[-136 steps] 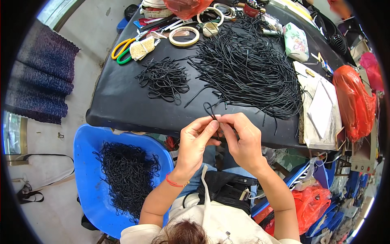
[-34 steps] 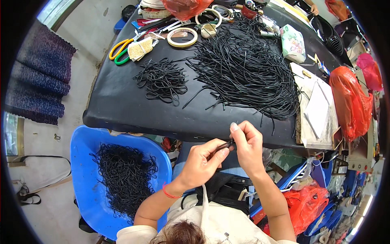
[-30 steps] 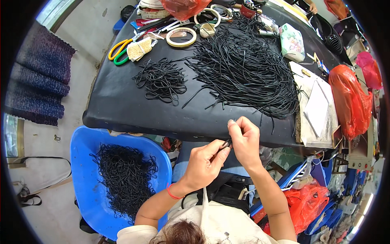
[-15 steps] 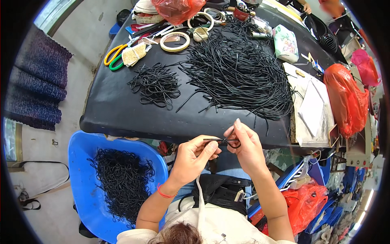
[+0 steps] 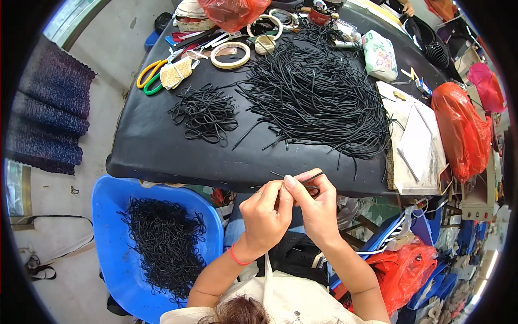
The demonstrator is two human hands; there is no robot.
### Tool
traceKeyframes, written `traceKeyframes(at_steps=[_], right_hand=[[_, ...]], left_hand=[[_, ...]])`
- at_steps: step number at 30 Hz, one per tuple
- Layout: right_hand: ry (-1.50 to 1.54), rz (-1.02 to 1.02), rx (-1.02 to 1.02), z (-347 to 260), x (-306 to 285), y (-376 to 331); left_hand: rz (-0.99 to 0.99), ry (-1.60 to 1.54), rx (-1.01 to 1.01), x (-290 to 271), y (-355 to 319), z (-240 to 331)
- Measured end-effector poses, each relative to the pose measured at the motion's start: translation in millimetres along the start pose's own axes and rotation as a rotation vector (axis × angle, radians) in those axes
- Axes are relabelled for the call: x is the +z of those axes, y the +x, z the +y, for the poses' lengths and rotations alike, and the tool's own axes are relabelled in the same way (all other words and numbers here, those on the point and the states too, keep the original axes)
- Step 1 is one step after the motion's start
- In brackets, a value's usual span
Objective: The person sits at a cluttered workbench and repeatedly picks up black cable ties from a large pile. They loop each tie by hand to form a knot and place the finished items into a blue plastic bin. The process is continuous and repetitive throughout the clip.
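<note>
Close together in front of the table's near edge, both my hands pinch one thin black cord [image 5: 314,177]. My left hand [image 5: 265,213] is closed, its thumb and fingertips pressed on the cord; a red string circles that wrist. My right hand [image 5: 314,205] is closed too, thumb tip touching the left fingers, with a cord end sticking out past its forefinger. Any knot between the fingertips is hidden. Beyond them on the black table lie a large heap of straight black cords [image 5: 324,102] and a smaller pile of looped cords [image 5: 205,113].
A blue tub [image 5: 102,232] with many looped black cords stands at lower left. Scissors [image 5: 148,75], tape rolls [image 5: 231,63] and a red bag [image 5: 234,13] lie along the table's far left. At right are a pale board [image 5: 399,167], a tissue pack [image 5: 379,54] and another red bag [image 5: 461,132].
My hands have come together, the left moving right until the fingertips meet. The open loop of cord seen between them before is now mostly covered by fingers.
</note>
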State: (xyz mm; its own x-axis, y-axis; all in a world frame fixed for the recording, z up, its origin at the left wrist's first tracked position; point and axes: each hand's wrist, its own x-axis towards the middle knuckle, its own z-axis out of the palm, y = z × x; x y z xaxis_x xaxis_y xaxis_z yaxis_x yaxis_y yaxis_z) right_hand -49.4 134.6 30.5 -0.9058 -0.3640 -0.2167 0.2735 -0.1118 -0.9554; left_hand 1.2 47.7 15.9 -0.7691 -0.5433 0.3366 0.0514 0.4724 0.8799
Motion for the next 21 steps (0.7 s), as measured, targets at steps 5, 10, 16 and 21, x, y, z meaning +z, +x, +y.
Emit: traceKeyframes(at_steps=[5, 10, 16, 21], right_hand=[[-0.02, 0.033, -0.006, 6.6, 2.8, 1.4], [0.123, -0.052, 0.22, -4.5, -10.9, 6.8], [0.043, -0.118, 0.226, -5.3, -25.2, 0.2], [0.14, -0.129, 0.219, -1.2, -21.4, -4.5]], left_hand=[[0.003, 0.027, -0.006, 0.7, -0.1, -3.5], [-0.226, -0.397, -0.448, -13.7, 9.0, -9.2], [-0.42, -0.69, -0.673, -32.2, 17.1, -14.5], [-0.365, -0.819, -0.621, -30.1, 10.2, -11.3]])
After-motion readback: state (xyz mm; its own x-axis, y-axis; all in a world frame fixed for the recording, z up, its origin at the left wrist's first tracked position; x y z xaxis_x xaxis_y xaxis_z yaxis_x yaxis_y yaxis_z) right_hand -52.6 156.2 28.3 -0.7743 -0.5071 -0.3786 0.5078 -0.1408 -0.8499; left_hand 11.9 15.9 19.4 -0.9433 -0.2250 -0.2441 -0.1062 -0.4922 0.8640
